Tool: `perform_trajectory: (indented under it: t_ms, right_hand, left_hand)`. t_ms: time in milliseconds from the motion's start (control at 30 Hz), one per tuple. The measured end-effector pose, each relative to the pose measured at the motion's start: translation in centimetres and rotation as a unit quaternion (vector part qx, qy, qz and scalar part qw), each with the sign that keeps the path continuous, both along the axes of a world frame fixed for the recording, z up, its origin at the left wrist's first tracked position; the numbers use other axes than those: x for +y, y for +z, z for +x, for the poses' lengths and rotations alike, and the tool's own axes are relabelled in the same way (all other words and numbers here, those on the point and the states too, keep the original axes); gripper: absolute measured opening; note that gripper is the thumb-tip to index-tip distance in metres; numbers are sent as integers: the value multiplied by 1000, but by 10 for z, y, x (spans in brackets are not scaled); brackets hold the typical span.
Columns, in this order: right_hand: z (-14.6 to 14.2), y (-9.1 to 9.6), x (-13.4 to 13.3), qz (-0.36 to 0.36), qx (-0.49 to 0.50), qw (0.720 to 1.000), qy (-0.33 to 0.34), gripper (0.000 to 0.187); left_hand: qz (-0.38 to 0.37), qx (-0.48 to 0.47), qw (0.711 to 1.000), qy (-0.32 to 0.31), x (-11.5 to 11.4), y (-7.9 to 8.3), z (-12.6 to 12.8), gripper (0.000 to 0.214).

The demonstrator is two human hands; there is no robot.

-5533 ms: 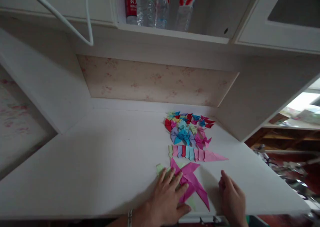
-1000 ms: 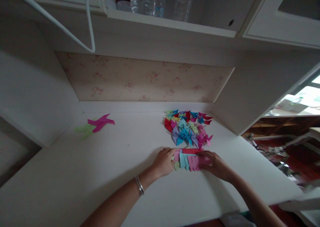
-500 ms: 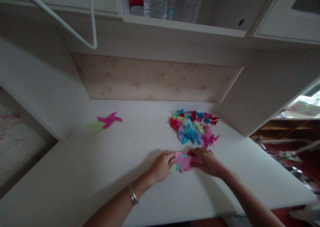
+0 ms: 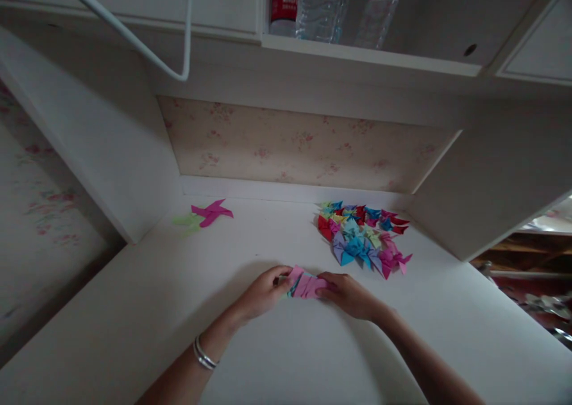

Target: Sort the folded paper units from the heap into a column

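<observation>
A bunch of folded paper pieces (image 4: 306, 285), mostly pink with a bit of blue, rests on the white desk (image 4: 268, 345) between my two hands. My left hand (image 4: 263, 290) pinches its left end with curled fingers; a bracelet circles that wrist. My right hand (image 4: 349, 293) closes on the right end. Behind them, to the right, lies a heap of small coloured origami shapes (image 4: 361, 237).
A pink and green folded star (image 4: 206, 214) lies at the far left near the side wall. Bottles (image 4: 322, 6) stand on a shelf above. A white hanger (image 4: 134, 36) hangs at upper left. The desk's right edge drops off beside a cluttered area.
The spread row of folded pieces has been squeezed together into a tight bunch between both hands and shifted left and nearer. Earlier, the pink star was moved to the far left.
</observation>
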State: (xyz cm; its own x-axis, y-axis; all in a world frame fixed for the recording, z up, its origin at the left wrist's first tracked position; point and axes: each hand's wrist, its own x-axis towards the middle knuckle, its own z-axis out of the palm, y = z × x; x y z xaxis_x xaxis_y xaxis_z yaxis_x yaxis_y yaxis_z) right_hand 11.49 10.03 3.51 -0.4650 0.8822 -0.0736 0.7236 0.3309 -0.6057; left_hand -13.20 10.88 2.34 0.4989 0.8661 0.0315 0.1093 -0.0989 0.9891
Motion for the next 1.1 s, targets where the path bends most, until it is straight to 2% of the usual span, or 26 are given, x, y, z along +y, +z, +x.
perform_trajectory:
  t_ms: [100,200,267,333,400,467,533,600,667,733,800,933,1033,1100]
  right_hand:
    - [-30,8,11,17,58,998,24,25]
    - [-59,11,25,25,104,994,29,27]
    - [-76,7,36,11,135,991,-4,29]
    - [-93,-2,45,-13,191,979,-66,32]
    - [-108,-14,52,-49,273,953,-126,34]
    - [-121,-26,57,-103,360,912,-165,37]
    - [-129,-36,58,-156,424,874,-176,40]
    - [-130,-41,58,-181,442,863,-165,42]
    - [-126,-44,57,-144,404,891,-152,40]
    - [-121,-46,55,-66,330,929,-152,36]
    - [-116,-46,53,-14,267,952,-149,33]
    - [-113,-44,47,-25,244,963,-112,30]
    - [-111,-39,44,-41,256,964,-52,29]
    - [-111,-37,41,-27,256,966,-23,30]
  left_hand:
    - [-25,-33,999,-5,4,7,-23,43]
    - [-57,-40,997,40,12,5,-44,41]
    - [-63,-44,993,87,18,1,-56,38]
    - [-50,-42,987,145,25,-4,-67,35]
    - [-22,-23,978,205,32,-9,-74,34]
    - [7,1,965,262,37,-14,-79,34]
    - [23,14,953,301,40,-18,-82,33]
    - [22,10,946,324,42,-21,-82,33]
    - [16,-4,940,341,43,-23,-81,34]
    - [-2,-27,936,352,42,-24,-79,37]
    - [-22,-50,932,358,41,-25,-76,39]
    - [-26,-76,914,399,39,-28,-71,42]
    - [-21,-91,902,421,37,-29,-67,44]
    - [-22,-96,897,431,36,-29,-65,45]
